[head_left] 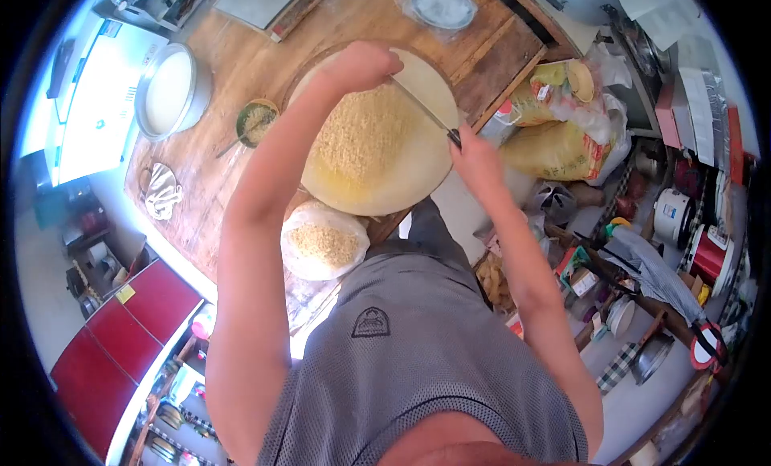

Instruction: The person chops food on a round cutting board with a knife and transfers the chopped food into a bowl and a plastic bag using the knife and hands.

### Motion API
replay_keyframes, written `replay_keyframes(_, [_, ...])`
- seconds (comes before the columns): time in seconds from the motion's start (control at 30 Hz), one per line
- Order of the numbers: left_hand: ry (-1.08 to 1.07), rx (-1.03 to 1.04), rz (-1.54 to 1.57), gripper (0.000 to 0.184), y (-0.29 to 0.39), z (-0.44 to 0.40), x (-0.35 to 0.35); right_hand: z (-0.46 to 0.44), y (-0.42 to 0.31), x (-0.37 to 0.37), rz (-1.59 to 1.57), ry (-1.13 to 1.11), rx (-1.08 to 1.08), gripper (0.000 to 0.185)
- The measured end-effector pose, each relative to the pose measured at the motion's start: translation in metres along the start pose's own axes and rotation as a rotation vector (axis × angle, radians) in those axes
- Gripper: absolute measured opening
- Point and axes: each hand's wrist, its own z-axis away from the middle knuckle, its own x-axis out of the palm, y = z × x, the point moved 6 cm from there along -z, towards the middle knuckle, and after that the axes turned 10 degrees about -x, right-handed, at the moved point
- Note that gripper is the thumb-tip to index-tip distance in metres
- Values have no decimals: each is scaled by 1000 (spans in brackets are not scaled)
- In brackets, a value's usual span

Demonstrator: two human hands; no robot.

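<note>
At upper centre, our right hand (477, 158) clasps the knife (424, 106); our left hand (371, 65), grip unclear, probably steadies its far end.

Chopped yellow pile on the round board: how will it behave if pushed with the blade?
Likely to slump and spread, not move as one: the chopped yellow pile looks like loose crumbs. Each bit is probably light, given how small it looks. The knife has a long, straight blade, so it could probably shift many at once.
</note>
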Motion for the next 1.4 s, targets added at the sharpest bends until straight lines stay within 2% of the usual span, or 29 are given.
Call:
replay_keyframes(0.07, [99, 13, 1, 16, 9, 14, -22, 7, -11, -12, 7, -26, -7, 20])
replay_keyframes(0.17, [101, -54, 7, 13, 17, 56, -29, 38, -41, -9, -35, -82, -32, 21])
replay_keyframes(0.37, [-86, -99, 25, 14, 30, 166, -22, 90, -97, 39, -279, -198, -135, 25])
replay_keyframes(0.53, [-155, -143, 31, 16, 25, 216, -12, 100, -126, 75, -389, -311, -225, 29])
replay_keyframes(0.73, [-211, -144, 50, 16, 7, 212, 3, 89, -129, 79, -391, -354, -184, 28])
replay_keyframes(0.83, [-219, -131, 44, 15, 7, 193, 10, 83, -117, 72, -340, -301, -151, 27])
replay_keyframes(0.93, [-164, -97, -2, 16, 5, 158, 10, 72, -92, 65, -284, -347, -58, 26])
replay_keyframes(1.1, [-53, -7, -3, 16, 32, 121, -30, 80, -79, 27, -226, -233, -39, 27])
replay_keyframes(1.2, [-44, 33, -41, 13, 39, 124, -40, 89, -86, 19, -225, -121, -77, 28])
replay_keyframes(1.4, [-197, -28, -83, 12, 2, 172, -24, 83, -138, 70, -427, -263, -74, 29])
